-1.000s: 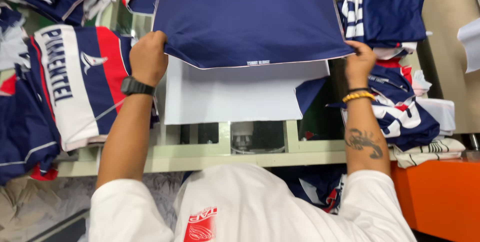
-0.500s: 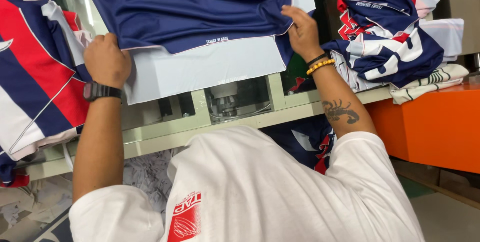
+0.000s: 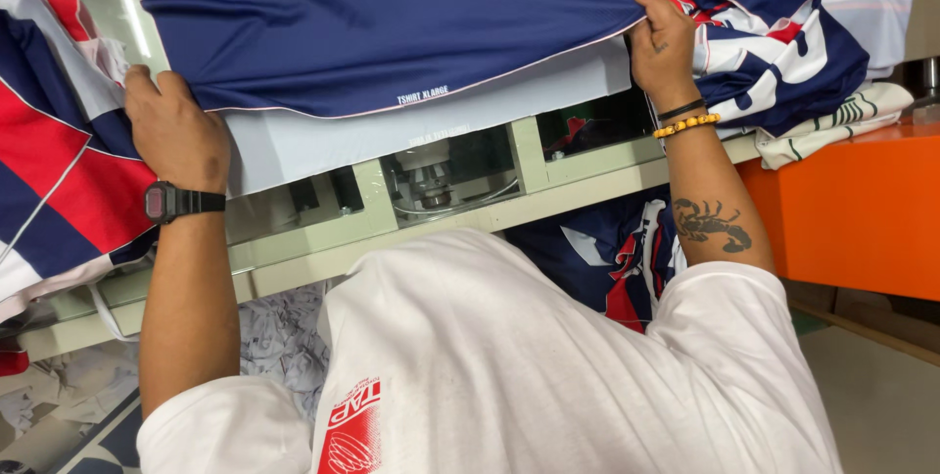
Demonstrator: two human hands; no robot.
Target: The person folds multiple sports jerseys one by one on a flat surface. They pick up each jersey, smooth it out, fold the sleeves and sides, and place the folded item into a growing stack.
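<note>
On the pale platen (image 3: 431, 136) at the far side of the table, the navy shirt (image 3: 372, 14) lies draped. Our left hand (image 3: 176, 131) and right hand (image 3: 661, 43) each pinch its hem, grip pressed together. Step, we judge: seating the shirt; next calls for even pull, smoothing wrinkles.

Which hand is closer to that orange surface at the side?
Right. The right hand grips the navy shirt hem just beside the orange surface; the left hand holds the opposite hem, far across.
</note>
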